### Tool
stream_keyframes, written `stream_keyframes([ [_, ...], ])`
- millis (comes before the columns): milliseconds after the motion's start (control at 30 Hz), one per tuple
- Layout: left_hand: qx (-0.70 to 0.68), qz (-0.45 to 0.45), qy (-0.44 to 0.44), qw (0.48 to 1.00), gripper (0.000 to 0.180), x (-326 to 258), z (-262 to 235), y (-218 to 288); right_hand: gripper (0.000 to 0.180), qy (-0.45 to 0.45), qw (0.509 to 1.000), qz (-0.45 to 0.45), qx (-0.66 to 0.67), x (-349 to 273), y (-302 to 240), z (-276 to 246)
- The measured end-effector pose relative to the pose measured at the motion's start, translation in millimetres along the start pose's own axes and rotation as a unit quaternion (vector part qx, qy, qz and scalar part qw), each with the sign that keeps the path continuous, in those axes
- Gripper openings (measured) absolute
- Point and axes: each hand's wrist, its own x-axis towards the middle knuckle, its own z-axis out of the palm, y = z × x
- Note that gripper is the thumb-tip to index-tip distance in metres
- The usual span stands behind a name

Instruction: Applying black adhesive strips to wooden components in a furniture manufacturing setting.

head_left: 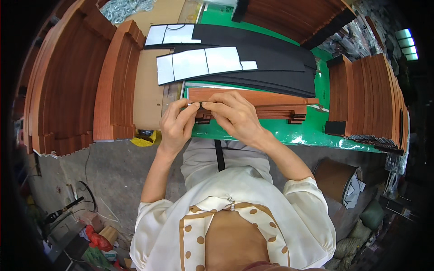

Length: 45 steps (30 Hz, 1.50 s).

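Note:
My left hand (pixel 176 124) and my right hand (pixel 235 116) meet at the left end of a reddish-brown wood-grain strip (pixel 266 97). Thumb and fingertips are pinched on both, almost touching each other. A small dark bit shows between the fingertips, too small to name. The strip lies across the front of the green table, on several similar strips (pixel 280 111) with notched ends. Just beyond it are black foam-like strips (pixel 271 56), stacked and slightly fanned. Two white backing pieces, a nearer one (pixel 205 63) and a farther one (pixel 169 35), cover their left parts.
Tall stacks of brown strips stand at the left (pixel 68 81) and right (pixel 368 99); another brown stack (pixel 289 18) lies at the far side. The green tabletop (pixel 217 131) ends just before my lap. A brown drum (pixel 337 178) with white scraps stands on the floor at right.

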Motion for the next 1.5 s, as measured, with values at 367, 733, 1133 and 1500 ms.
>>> stream_keyframes([
  [367, -0.095, -0.140, -0.111, 0.979, 0.033, 73, -24, -21, 0.014, -0.072, 0.987, -0.007, -0.146, 50, 133, -102],
  [733, -0.007, 0.087, -0.497, 0.863, 0.037, 137, 109, -57, 0.006, -0.262, 0.903, -0.142, -0.310, 68, 211, -49],
  [1133, 0.018, 0.108, -0.498, 0.860, 0.032, 128, 111, -64, 0.011, -0.180, 0.972, 0.133, -0.071, 83, 211, -73],
  [1500, -0.159, -0.153, -0.281, 0.934, 0.021, 187, 66, 45, 0.011, 0.095, 0.967, -0.123, -0.201, 41, 97, -126],
])
